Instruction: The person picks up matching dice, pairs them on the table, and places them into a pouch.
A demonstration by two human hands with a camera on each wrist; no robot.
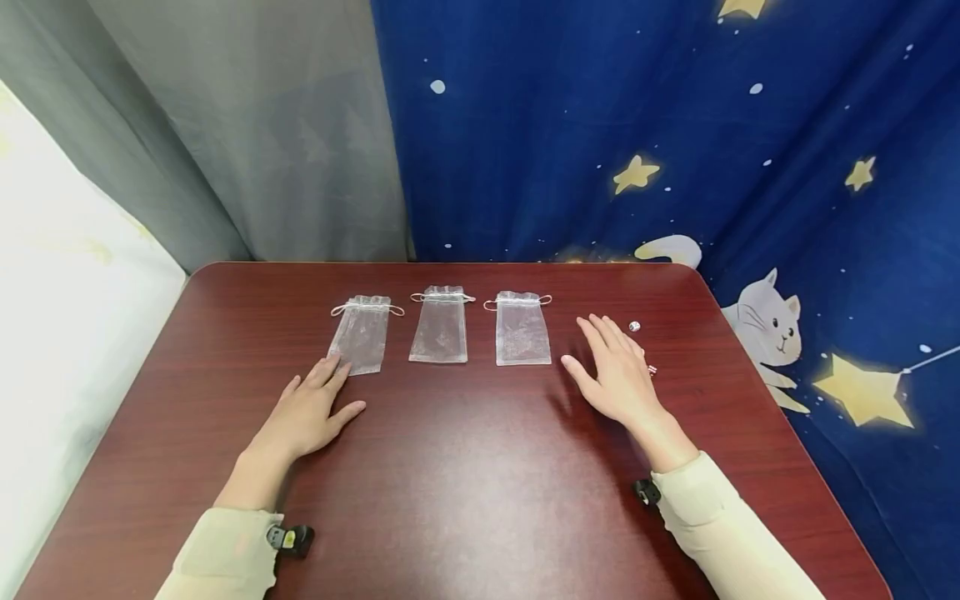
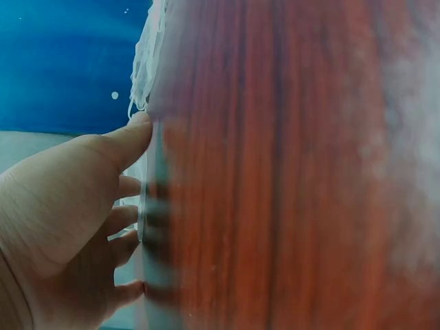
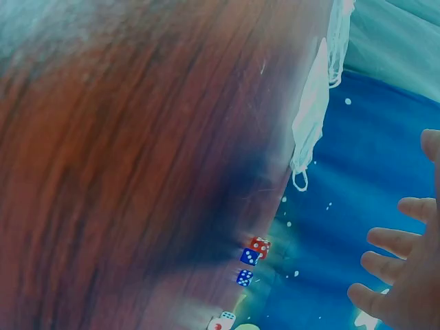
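Three sheer white drawstring bags lie flat in a row on the table: a left bag (image 1: 363, 329), a middle bag (image 1: 440, 329) and a right bag (image 1: 522, 333). The left hand (image 1: 309, 410), fingers spread, rests its fingertips at the bottom edge of the left bag. Held above the table to the right of the right bag, the right hand (image 1: 617, 379) has straight, spread fingers and holds nothing. Beyond it is a white die (image 1: 634, 327). The right wrist view shows a red die (image 3: 260, 246), a blue die (image 3: 245, 278) and others, partly hidden by the right hand in the head view.
The dark red wood table (image 1: 465, 467) has rounded far corners. Behind it hang a grey curtain (image 1: 300, 150) and a blue curtain (image 1: 525, 133) with stars and a cat. Each wrist carries a small black camera, as on the left sleeve (image 1: 221, 546).
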